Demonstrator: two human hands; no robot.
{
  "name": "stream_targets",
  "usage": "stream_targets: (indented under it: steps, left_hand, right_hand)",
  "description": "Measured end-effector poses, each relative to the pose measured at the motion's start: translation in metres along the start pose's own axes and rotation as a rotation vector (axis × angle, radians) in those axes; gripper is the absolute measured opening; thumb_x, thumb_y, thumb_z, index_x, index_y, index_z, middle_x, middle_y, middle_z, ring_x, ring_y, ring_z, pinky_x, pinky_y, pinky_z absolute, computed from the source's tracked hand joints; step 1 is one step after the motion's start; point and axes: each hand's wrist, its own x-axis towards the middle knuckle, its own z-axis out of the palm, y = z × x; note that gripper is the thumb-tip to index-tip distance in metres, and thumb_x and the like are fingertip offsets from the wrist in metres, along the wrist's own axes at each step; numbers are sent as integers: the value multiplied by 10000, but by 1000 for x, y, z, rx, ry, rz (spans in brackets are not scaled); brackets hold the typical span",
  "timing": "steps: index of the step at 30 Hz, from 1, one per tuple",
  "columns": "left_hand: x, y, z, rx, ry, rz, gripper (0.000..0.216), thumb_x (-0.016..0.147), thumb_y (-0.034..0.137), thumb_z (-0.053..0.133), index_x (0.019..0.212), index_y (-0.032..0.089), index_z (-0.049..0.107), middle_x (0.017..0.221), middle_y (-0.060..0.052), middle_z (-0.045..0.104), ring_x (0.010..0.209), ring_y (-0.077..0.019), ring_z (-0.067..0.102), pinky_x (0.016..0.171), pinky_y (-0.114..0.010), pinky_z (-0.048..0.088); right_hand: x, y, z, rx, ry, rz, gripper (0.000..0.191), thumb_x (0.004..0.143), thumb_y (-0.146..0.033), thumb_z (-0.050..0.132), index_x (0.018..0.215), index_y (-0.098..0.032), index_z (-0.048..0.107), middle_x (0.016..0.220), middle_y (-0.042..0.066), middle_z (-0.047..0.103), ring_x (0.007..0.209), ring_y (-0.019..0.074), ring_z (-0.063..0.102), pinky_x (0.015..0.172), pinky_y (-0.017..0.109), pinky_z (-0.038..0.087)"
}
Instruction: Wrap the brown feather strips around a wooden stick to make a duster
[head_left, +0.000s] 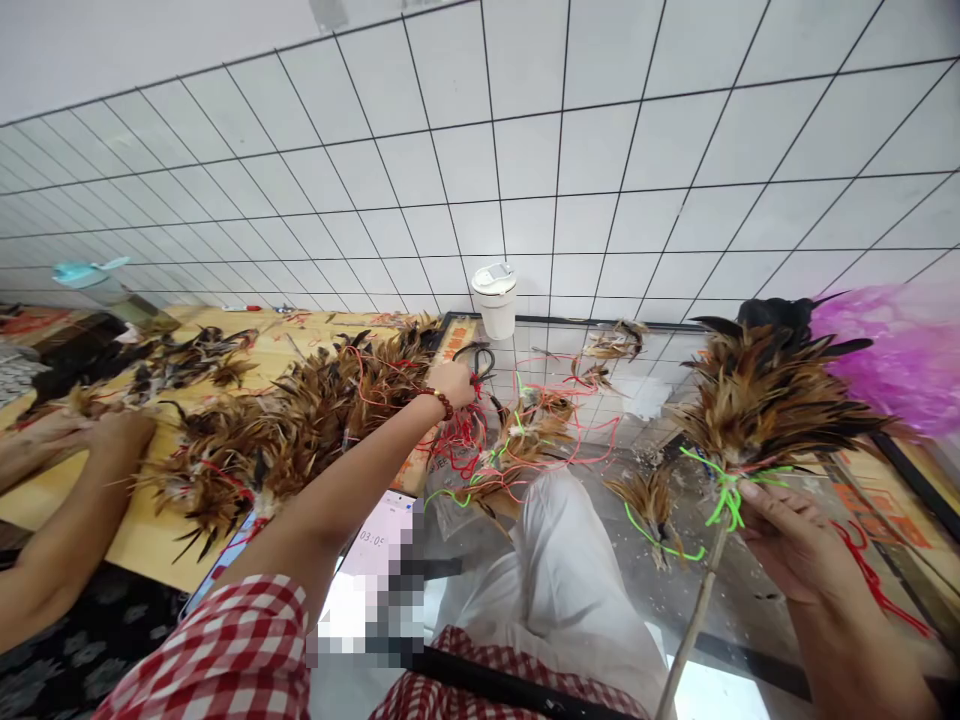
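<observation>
My right hand [791, 535] grips a feather duster [772, 410] where its wooden stick [694, 620] meets the brown and black feathers. Bright green string [726, 490] is tied round that neck, its loose ends by my thumb. My left hand [452, 382] is stretched forward over the table, fingers curled at a pair of black-handled scissors [486, 362]; its fingertips are partly hidden. Tangled red string [461, 440] lies just below that hand. Loose feathers with string [536, 425] are to its right, and a small feather bunch [651, 500] lies nearer the duster.
A long pile of feather bunches [322, 400] covers the table on the left. A white lidded cup [496, 300] stands by the tiled wall. Pink plastic [889, 350] sits at the right. A phone [379, 540] is below my left arm. Another person's arms [75, 490] are at far left.
</observation>
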Motion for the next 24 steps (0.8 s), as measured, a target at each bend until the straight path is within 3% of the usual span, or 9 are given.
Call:
stream_targets:
  steps: [3,5,7,10,14,16,20,24]
  left_hand:
    - [5,-1,5,-64,-2,-49,438,547,153,688,980,90,678,966,-225,678,1015,-373,608,852,-415,468]
    - [6,-5,3,-132,-22,-75,439,514,142,706,948,86,682,892,-193,684,943,-355,625,793,-389,484]
    - [6,-9,-1,-229,-51,-88,346,530,155,699,872,106,696,771,-122,676,814,-292,639,694,-335,492]
    - [-1,-14,-11,-394,-78,-72,311,604,157,649,907,132,710,658,-34,634,628,-174,593,543,-247,450]
    - [-16,-19,-32,-994,-126,-66,262,581,151,732,839,109,713,678,-44,638,542,-103,513,429,-186,359]
    - [-23,-20,-43,-1339,-109,-91,250,531,162,803,750,108,695,712,-57,656,575,-100,536,455,-181,399]
    - [-33,-18,-62,-1540,114,-127,279,556,241,832,754,121,677,818,-77,693,752,-162,635,641,-258,526]
    - [-38,-14,-87,-1382,563,17,254,648,311,765,789,134,650,915,-80,689,884,-201,653,768,-310,539]
  right_hand:
    - [-1,-2,1,14,4,0,510,506,-431,868,424,-155,447,460,-49,286,441,59,254,405,223,227]
    - [-2,-4,3,28,1,0,500,496,-425,873,425,-154,459,457,-49,292,441,57,249,404,219,226]
    - [-3,-5,3,35,-4,2,488,499,-422,873,425,-153,472,455,-49,296,442,57,251,404,219,227]
    - [-4,-5,3,40,-17,-2,454,506,-423,870,440,-154,511,456,-47,310,446,60,265,413,218,241]
    - [-5,-5,2,28,-33,-13,433,501,-428,871,457,-152,541,459,-45,320,448,60,276,421,216,251]
    - [-6,-5,3,27,-29,-15,448,491,-429,875,445,-149,529,454,-45,318,443,60,280,418,215,251]
    - [-6,-5,6,56,-20,-26,466,478,-414,885,427,-147,506,445,-50,304,432,54,270,405,212,246]
    - [-3,-2,6,83,-8,-33,462,463,-378,895,423,-144,499,440,-46,322,432,55,290,399,206,263]
